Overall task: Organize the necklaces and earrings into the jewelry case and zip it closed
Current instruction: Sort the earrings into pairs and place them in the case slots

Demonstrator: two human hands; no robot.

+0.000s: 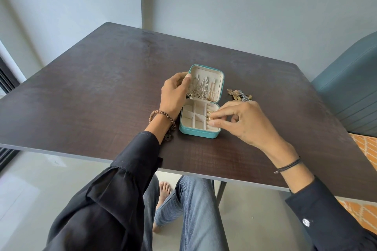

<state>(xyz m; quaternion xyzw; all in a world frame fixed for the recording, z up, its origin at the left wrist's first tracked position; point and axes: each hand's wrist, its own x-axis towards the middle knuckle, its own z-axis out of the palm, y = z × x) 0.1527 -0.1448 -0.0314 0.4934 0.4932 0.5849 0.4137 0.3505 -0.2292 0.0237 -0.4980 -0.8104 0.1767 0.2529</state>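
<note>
left hand [174,96] grips the jewelry case lid [216,76] steady; right hand [242,121] fingers [221,116] pinch, seemingly, an earring [210,117] into its slot.

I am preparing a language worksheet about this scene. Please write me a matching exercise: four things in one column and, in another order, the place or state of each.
Things
1. necklaces
2. loose earrings
3. left hand
4. right hand

Places or states
A. lie on the table, right of the jewelry case
B. pinches a gold earring over the right-hand compartments
C. hang inside the lid
D. holds the lid's left edge

Pairs: 1-C, 2-A, 3-D, 4-B
</note>
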